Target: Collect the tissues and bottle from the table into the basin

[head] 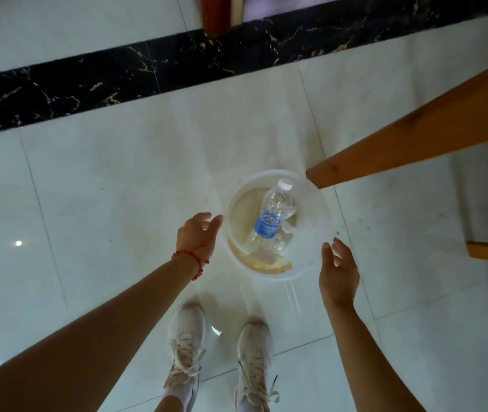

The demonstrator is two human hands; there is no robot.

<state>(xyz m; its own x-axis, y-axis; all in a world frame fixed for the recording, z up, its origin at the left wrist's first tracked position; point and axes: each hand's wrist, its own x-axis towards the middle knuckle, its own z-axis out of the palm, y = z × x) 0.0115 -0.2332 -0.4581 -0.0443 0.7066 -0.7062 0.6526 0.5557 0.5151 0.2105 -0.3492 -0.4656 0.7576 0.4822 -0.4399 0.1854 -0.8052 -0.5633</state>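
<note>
1. L hand (196,236) reaching down, fingers straight, tips at basin (311,233) left rim.
2. R hand (339,270) by right rim, fingers loose, holding nothing.
3. Bottle (269,218) lying w/ tissues (289,217) inside basin, on floor (117,188).

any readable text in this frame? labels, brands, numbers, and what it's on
Bottle in the basin: blue label with white print, too blurred to read.
Shoes: no lettering can be made out.
Nothing else in the head view carries text.
</note>
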